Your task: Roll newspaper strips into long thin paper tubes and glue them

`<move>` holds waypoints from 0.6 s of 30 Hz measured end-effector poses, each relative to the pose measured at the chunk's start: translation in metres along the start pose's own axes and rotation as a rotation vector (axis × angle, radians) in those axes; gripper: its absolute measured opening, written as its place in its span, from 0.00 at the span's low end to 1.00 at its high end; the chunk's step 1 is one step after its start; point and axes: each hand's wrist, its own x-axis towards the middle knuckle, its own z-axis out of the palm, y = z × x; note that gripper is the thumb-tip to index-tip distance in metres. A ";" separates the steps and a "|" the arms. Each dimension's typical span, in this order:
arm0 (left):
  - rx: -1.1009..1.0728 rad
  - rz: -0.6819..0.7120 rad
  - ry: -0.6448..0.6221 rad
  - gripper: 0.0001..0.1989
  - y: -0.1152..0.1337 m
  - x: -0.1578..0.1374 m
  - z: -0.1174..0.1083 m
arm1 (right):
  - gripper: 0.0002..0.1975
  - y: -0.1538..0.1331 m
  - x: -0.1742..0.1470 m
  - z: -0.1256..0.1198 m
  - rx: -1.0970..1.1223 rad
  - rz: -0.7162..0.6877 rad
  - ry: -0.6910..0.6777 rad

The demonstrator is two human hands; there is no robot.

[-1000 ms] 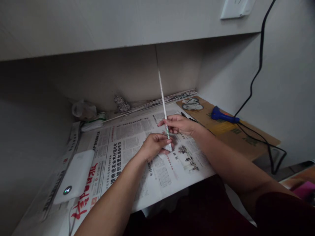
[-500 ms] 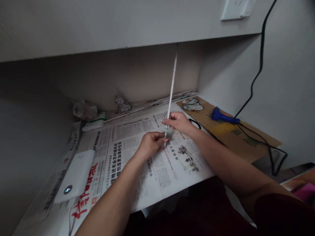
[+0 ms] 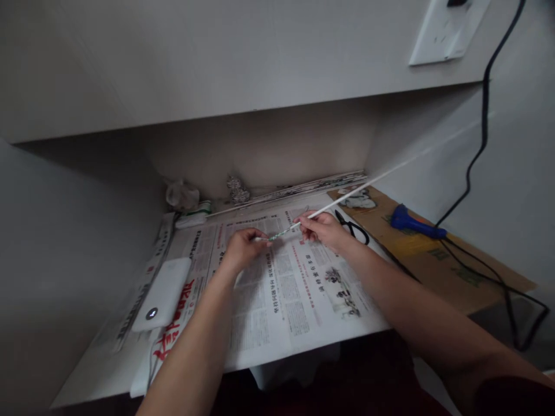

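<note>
We're pinching white stick [image 3: 333, 201] by green-patterned end in left hand [image 3: 243, 248], gripping shaft in right hand [image 3: 324, 229], newspaper [image 3: 288, 289] lying under our fingers, scissors [image 3: 348, 223] resting right of them

Beside the white power bank [image 3: 171, 283], the newspaper's [image 3: 299, 312] red masthead [image 3: 187, 293] ends in 日报; the power bank's lit digits [image 3: 151, 314] are too small to read.
</note>
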 end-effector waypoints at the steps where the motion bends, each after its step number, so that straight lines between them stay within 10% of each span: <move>1: -0.038 -0.028 0.007 0.15 -0.003 -0.001 -0.008 | 0.18 0.000 -0.001 0.000 0.034 0.004 -0.015; 7: -0.645 -0.248 0.039 0.18 -0.025 -0.002 -0.042 | 0.18 0.000 -0.006 0.014 0.136 0.050 -0.080; 18: -1.268 -0.288 0.113 0.05 -0.024 0.004 -0.034 | 0.20 -0.012 -0.044 0.051 0.168 0.162 -0.039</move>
